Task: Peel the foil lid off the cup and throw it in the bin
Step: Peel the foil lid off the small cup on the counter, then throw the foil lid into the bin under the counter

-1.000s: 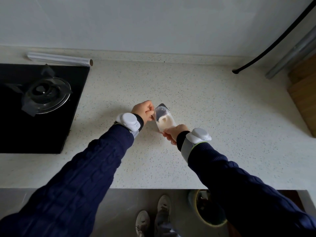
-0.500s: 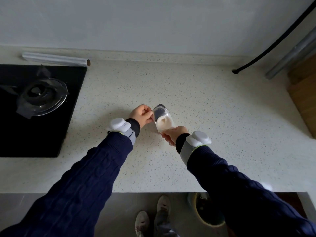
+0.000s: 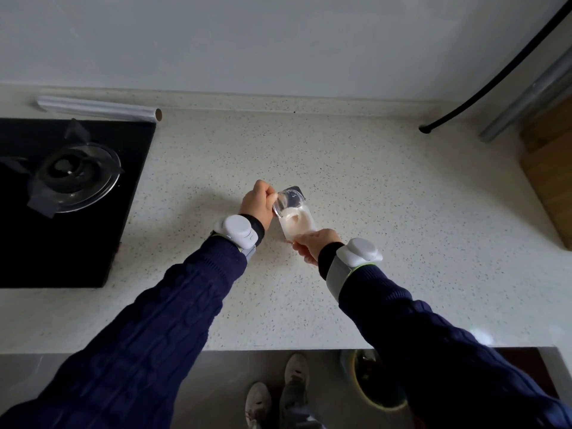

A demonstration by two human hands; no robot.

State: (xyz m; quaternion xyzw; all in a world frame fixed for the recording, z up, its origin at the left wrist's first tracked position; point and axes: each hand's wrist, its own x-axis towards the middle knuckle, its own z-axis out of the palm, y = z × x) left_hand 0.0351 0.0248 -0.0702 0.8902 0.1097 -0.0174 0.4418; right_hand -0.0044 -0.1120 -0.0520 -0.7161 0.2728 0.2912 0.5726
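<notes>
A small clear plastic cup point(image 3: 297, 226) with pale creamy contents is held above the speckled counter point(image 3: 371, 212), tilted away from me. My right hand point(image 3: 314, 244) grips the cup's base from below. My left hand point(image 3: 257, 201) pinches the near-left edge of the silvery foil lid point(image 3: 289, 198), which stands partly lifted off the cup's rim and still clings at the far side. A round bin point(image 3: 371, 385) sits on the floor under the counter's front edge, mostly hidden by my right sleeve.
A black gas hob point(image 3: 62, 196) with a burner fills the left of the counter. A foil roll point(image 3: 99, 108) lies along the back wall. A wooden board point(image 3: 548, 168) leans at the right, beside a black hose point(image 3: 495, 75). My shoes point(image 3: 278, 394) show below.
The lid has opened wider, exposing more of the creamy surface, with my left hand still pinching it. Both hands have shifted only slightly over the counter.
</notes>
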